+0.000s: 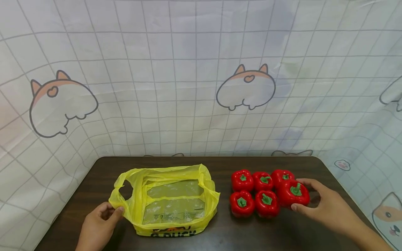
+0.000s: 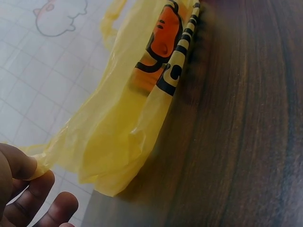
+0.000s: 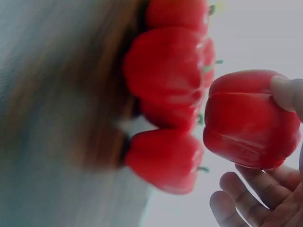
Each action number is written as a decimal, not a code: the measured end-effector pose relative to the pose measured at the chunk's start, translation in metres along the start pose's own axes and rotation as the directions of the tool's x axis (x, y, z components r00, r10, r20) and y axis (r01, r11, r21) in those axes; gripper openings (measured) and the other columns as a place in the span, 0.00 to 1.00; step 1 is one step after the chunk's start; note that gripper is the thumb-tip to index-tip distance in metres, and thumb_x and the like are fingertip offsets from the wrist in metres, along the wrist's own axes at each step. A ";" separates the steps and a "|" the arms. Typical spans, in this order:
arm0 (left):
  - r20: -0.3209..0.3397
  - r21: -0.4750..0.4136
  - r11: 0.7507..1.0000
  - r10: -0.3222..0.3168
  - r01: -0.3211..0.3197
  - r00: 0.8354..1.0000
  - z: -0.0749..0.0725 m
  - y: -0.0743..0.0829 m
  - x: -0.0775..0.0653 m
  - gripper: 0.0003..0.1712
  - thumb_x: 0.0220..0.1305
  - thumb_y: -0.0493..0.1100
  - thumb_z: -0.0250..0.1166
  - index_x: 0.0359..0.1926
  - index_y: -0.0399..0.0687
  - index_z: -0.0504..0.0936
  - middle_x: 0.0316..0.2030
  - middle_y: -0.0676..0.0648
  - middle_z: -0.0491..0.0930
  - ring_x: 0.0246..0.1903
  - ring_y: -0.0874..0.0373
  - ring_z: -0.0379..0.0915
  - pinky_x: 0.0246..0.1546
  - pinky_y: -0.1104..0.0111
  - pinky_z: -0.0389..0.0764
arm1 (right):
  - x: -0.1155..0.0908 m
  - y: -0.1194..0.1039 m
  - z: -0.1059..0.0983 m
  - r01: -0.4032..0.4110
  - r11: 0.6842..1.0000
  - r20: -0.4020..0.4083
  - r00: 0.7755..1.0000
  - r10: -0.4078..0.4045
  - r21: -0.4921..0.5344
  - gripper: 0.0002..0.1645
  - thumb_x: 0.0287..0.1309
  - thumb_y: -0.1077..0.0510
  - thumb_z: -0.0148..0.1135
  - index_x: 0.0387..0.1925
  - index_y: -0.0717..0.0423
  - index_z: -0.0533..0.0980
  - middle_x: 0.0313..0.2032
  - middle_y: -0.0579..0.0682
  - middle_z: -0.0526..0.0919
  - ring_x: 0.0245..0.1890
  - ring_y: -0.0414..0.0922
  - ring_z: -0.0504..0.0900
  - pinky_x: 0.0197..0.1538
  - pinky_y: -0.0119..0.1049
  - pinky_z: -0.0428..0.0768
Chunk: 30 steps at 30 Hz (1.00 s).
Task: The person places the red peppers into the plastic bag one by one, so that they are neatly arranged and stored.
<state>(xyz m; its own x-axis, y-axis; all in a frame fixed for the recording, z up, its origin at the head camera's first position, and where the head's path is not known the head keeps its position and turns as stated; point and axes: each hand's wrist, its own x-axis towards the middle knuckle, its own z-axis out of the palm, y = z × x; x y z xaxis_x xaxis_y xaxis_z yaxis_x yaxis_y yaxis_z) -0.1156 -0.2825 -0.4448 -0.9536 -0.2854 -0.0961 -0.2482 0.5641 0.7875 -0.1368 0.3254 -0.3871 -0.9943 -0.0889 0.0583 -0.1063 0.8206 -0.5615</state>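
Left grip [image 1: 99, 223], nearly closed, pinches a thin, wrinkled bag [image 1: 176, 228]; right grip [image 1: 326, 205], spread wide, clasps a glossy, lobed pepper [image 1: 292, 197] above the woodgrain table [image 1: 245, 237].

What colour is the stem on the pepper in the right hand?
Green stem; it shows best in the head view.

Animal-printed sheeting [image 1: 182, 118] hangs around three sides of a dark wood-grain table [image 1: 226, 238] in what I view as a makeshift booth.
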 end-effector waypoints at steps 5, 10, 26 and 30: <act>0.009 0.022 1.000 0.009 -0.009 1.000 -0.002 0.000 0.002 0.18 0.72 0.51 0.66 0.47 0.39 0.83 0.36 0.48 0.87 0.36 0.57 0.80 0.33 0.64 0.76 | 0.003 -0.020 -0.001 0.052 0.999 -0.016 0.999 -0.052 0.013 0.52 0.48 0.35 0.80 0.68 0.53 0.69 0.47 0.54 0.85 0.38 0.46 0.85 0.29 0.37 0.81; 0.021 0.032 0.999 0.007 -0.007 1.000 -0.002 0.000 0.004 0.20 0.72 0.53 0.66 0.49 0.39 0.83 0.37 0.48 0.87 0.36 0.57 0.80 0.34 0.62 0.76 | 0.007 -0.041 0.001 0.106 0.993 -0.020 0.994 -0.105 0.042 0.50 0.49 0.35 0.79 0.68 0.51 0.70 0.46 0.51 0.85 0.39 0.45 0.83 0.30 0.37 0.81; 0.019 0.036 0.999 0.009 -0.009 1.000 -0.001 0.001 0.006 0.19 0.72 0.52 0.66 0.48 0.39 0.83 0.36 0.49 0.87 0.36 0.57 0.79 0.34 0.62 0.76 | 0.019 -0.093 0.025 0.136 0.976 0.046 0.988 -0.146 0.168 0.46 0.49 0.39 0.81 0.67 0.43 0.71 0.48 0.49 0.82 0.41 0.49 0.82 0.34 0.37 0.82; 0.020 0.035 0.999 0.001 -0.001 1.000 -0.001 0.001 0.007 0.19 0.72 0.52 0.66 0.48 0.39 0.83 0.36 0.49 0.87 0.35 0.57 0.79 0.33 0.62 0.76 | 0.022 -0.102 0.032 0.154 0.977 0.047 0.986 -0.162 0.145 0.46 0.48 0.38 0.81 0.66 0.42 0.72 0.49 0.49 0.83 0.43 0.49 0.81 0.36 0.40 0.83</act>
<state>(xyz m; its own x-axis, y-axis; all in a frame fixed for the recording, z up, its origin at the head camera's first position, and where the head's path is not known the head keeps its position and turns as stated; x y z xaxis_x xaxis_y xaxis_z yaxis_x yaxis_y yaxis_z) -0.1223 -0.2845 -0.4445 -0.9570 -0.2691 -0.1080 -0.2528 0.5915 0.7657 -0.1479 0.2213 -0.3547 -0.9627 -0.2472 0.1101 -0.2568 0.7066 -0.6594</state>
